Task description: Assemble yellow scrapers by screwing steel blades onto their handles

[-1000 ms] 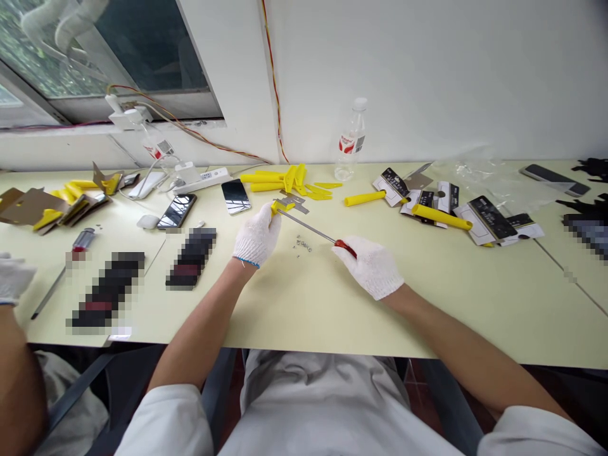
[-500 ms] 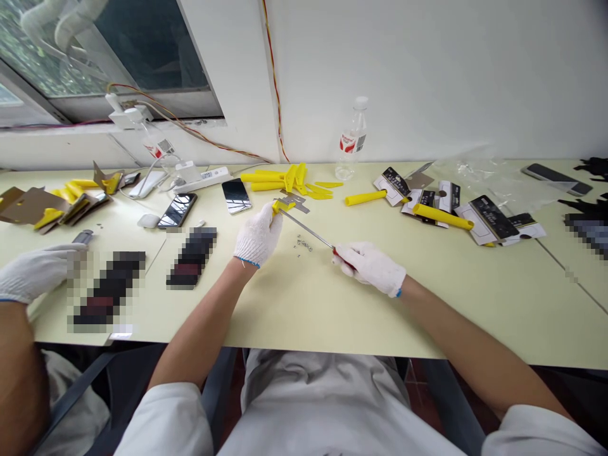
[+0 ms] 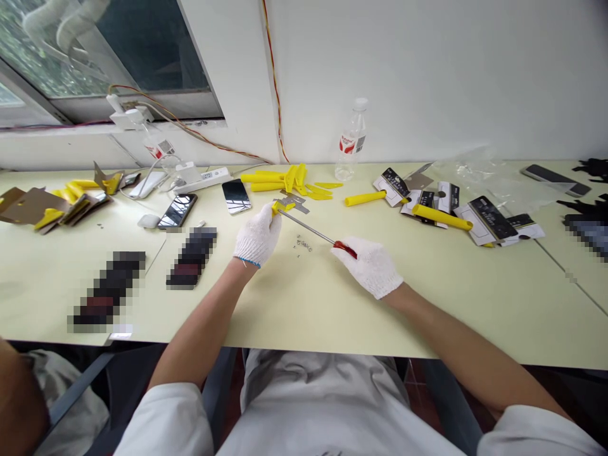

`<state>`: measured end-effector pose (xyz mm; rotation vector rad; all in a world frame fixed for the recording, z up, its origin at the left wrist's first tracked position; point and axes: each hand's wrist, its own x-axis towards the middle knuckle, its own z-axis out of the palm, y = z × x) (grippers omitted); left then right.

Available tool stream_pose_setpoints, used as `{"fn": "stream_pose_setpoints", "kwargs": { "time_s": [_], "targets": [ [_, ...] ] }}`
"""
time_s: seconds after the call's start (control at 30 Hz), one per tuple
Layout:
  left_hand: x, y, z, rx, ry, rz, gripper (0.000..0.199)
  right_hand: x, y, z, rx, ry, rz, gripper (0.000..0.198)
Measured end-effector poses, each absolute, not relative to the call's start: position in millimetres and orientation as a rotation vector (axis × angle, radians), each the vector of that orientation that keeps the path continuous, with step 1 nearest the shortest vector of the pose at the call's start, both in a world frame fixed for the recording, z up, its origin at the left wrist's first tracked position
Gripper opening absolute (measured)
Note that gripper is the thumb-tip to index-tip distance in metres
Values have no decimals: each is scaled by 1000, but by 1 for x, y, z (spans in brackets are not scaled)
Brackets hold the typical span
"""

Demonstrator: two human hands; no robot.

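My left hand [image 3: 259,235], in a white knit glove, is closed around a yellow plastic scraper handle [image 3: 284,206]; most of that handle is hidden inside the glove. In my gloved right hand [image 3: 369,265] is a screwdriver [image 3: 346,249] with a red handle and a long metal shaft. Its tip meets the yellow piece at my left hand. Small screws [image 3: 304,244] lie loose on the table between my hands. Just beyond my left hand are flat grey metal blades [image 3: 298,201] and several yellow handles and parts [image 3: 266,178].
A plastic bottle [image 3: 350,142] stands by the wall. Carded yellow tools [image 3: 441,216] lie to the right, near a clear plastic bag [image 3: 494,174]. Phones [image 3: 177,210], a power strip [image 3: 204,179] and cardboard packaging [image 3: 28,206] occupy the left. A neighbour's arm [image 3: 21,386] shows at lower left.
My right hand has turned on the screwdriver, so more of the red handle shows. My left hand is nearly still. The neighbour's gloved hand and a small grey object have left the table at left.
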<state>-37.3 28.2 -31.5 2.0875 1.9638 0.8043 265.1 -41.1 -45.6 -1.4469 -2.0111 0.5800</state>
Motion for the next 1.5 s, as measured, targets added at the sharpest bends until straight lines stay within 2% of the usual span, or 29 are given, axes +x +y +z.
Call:
{"fn": "stream_pose_setpoints", "kwargs": {
  "time_s": [0.17, 0.33, 0.67, 0.87, 1.07, 1.33, 1.5],
  "targets": [
    [-38, 29, -32, 2090, 1945, 849, 19, 266, -39, -44, -1404, -2039, 652, 38],
    [-42, 32, -39, 2118, 1850, 961, 17, 266, -37, -38, -1435, -2006, 917, 50],
    [-39, 29, -36, 2138, 1900, 895, 20, 266, -39, -30, -1419, -1695, 1504, 59],
    [-38, 27, -34, 2121, 1860, 880, 20, 268, -35, -32, -1409, -1468, 1778, 71],
    [-37, 23, -30, 2131, 1810, 885, 25, 274, -32, -34, -1369, -1377, 1901, 78],
    [-37, 28, -34, 2083, 1595, 1159, 23, 277, -32, -28, -1330, -1309, 2011, 69],
    [-35, 26, -32, 2030, 1543, 1206, 17, 280, -32, -28, -1277, -1309, 2051, 69]
  ]
}}
